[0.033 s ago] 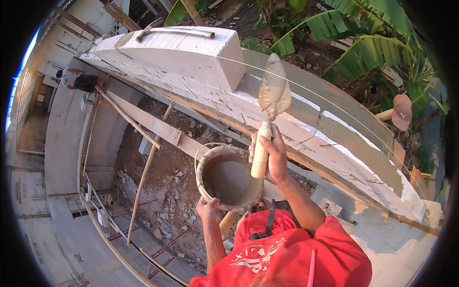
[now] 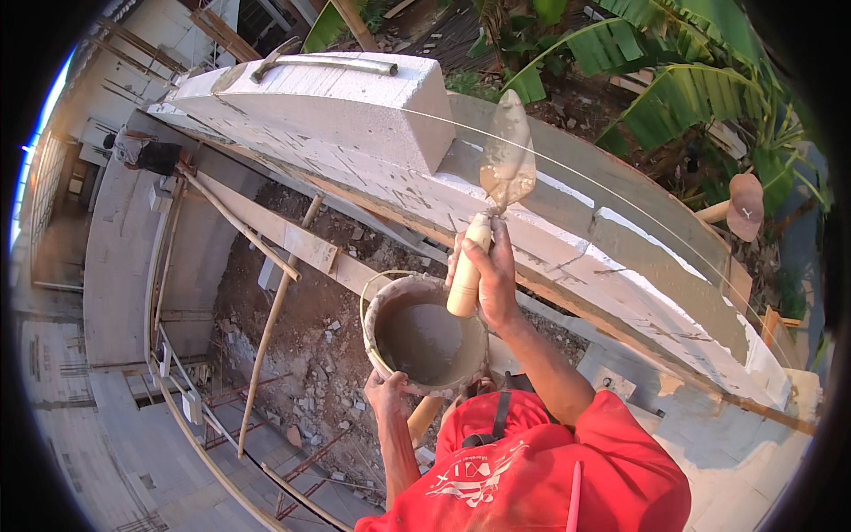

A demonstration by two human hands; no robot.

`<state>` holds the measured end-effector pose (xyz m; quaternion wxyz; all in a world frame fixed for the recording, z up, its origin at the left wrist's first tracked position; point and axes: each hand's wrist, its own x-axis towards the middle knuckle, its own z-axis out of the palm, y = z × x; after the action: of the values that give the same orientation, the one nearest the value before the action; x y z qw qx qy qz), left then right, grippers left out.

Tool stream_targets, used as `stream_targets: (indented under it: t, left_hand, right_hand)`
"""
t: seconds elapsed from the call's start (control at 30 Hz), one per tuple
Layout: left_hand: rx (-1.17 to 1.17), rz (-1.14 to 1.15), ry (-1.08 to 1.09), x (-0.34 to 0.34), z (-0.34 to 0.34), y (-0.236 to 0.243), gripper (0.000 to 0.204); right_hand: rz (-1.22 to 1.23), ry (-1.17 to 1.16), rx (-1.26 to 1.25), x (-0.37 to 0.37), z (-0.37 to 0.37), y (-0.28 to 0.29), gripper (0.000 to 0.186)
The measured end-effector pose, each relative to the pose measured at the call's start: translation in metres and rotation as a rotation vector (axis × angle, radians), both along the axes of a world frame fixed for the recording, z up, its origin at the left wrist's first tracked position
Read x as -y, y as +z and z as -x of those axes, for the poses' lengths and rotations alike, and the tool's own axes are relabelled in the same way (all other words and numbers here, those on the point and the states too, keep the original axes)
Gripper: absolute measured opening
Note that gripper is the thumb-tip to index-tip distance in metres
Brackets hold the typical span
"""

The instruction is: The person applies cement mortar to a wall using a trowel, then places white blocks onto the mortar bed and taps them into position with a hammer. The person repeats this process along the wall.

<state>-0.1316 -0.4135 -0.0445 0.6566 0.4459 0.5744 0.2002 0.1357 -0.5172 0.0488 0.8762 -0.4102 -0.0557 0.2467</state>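
Note:
My right hand (image 2: 495, 270) is closed around the pale wooden handle of a trowel (image 2: 507, 151), whose blade is smeared with wet mortar and held over the ledge of the white block wall (image 2: 523, 244). My left hand (image 2: 390, 390) grips the lower left rim of a bucket (image 2: 381, 346) half below the trowel, with grey mortar inside and a wire handle at its side. A thin string (image 2: 647, 204) runs along the wall top, where a grey mortar layer (image 2: 674, 275) shows on the right part.
A metal hammer (image 2: 328, 60) lies on the raised block. Another person (image 2: 151, 152) is at upper left, near bamboo poles (image 2: 239, 230) and a plank (image 2: 310, 248) over a rubble pit (image 2: 239, 328). Banana leaves (image 2: 674, 106) and a cap on a post (image 2: 745, 208) are beyond the wall.
The trowel in my right hand has shifted slightly up and left, and its blade shows less mortar. My left hand still holds the bucket.

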Motion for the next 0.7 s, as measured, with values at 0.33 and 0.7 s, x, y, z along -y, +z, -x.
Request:
stream_targets:
  t: [0.33,0.7]
  left_hand:
    - [0.016,0.045,0.054,-0.025,0.027,-0.017,0.029]
    - [0.023,0.064,0.17,-0.038,0.035,-0.027,0.035]
  right_hand:
    - [0.488,-0.223,0.402,-0.192,0.063,-0.051,0.062]
    - [0.541,-0.415,0.563,-0.205,0.003,-0.016,0.061]
